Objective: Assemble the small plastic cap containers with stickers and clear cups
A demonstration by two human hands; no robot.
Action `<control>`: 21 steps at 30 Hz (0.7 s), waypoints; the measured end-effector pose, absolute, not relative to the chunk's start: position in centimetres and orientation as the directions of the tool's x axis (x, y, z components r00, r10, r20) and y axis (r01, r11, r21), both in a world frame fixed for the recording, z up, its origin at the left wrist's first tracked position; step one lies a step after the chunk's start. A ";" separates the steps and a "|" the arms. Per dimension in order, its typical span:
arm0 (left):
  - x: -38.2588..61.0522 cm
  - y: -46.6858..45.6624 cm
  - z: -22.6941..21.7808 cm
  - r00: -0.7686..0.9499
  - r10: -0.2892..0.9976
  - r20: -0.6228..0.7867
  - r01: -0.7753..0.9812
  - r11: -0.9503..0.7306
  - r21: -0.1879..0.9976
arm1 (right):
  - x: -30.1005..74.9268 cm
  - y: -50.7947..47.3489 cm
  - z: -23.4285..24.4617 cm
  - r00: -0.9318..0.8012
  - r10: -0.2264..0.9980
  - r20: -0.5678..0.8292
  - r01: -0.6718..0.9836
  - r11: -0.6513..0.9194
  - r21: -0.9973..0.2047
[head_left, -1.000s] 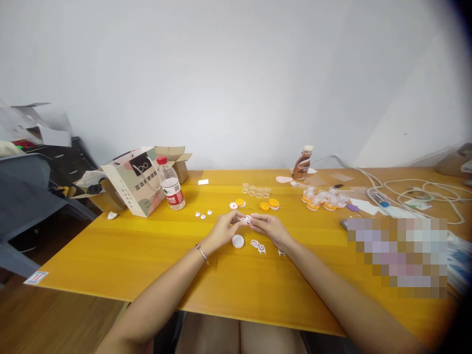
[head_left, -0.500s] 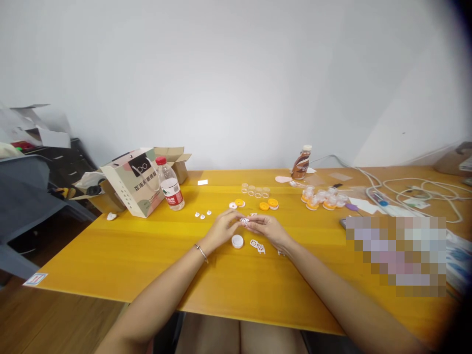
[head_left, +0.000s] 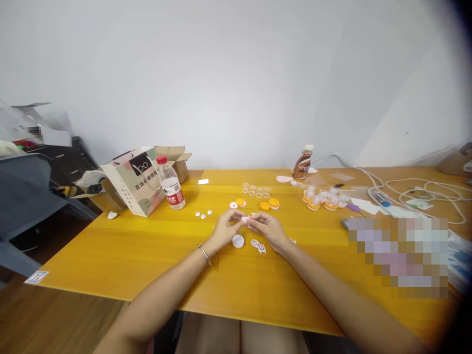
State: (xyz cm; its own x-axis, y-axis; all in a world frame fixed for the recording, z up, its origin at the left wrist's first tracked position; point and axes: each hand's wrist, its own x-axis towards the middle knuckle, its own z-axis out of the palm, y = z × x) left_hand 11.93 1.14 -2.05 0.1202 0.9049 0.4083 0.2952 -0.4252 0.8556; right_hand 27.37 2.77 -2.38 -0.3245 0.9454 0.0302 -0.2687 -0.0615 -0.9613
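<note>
My left hand (head_left: pixel 225 228) and my right hand (head_left: pixel 268 227) meet above the yellow table (head_left: pixel 147 255), both pinching one small white plastic piece (head_left: pixel 245 219) between their fingertips. A silver bracelet circles my left wrist. Just below the hands a white round cap (head_left: pixel 238 241) lies on the table. Beside it lie white lattice-shaped pieces (head_left: pixel 258 245). Another small white piece (head_left: pixel 292 241) shows past my right wrist.
Beyond the hands lie orange and white caps (head_left: pixel 269 204), small clear cups (head_left: pixel 255 190) and a cluster of assembled pieces (head_left: pixel 324 198). A water bottle (head_left: pixel 170 183) and paper bag (head_left: pixel 134 181) stand left, a brown drink bottle (head_left: pixel 303 162) at the back, cables (head_left: pixel 413 194) right.
Both hands stayed together on the white piece, shifting slightly. My right wrist moved, so a small white piece now shows on its far side.
</note>
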 end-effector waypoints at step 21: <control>7.7 0.1 1.2 0.559 0.825 0.084 0.566 -0.453 0.689 | 27.8 1.5 -2.2 -0.646 0.737 0.200 0.546 0.629 -0.554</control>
State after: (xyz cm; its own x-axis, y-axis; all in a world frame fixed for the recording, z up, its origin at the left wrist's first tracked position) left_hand 7.73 0.10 1.22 0.5591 0.8248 0.0836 0.5659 -0.4534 0.6886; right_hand 27.77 1.47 -2.24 -0.6459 0.7366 0.2005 0.5456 0.6290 -0.5538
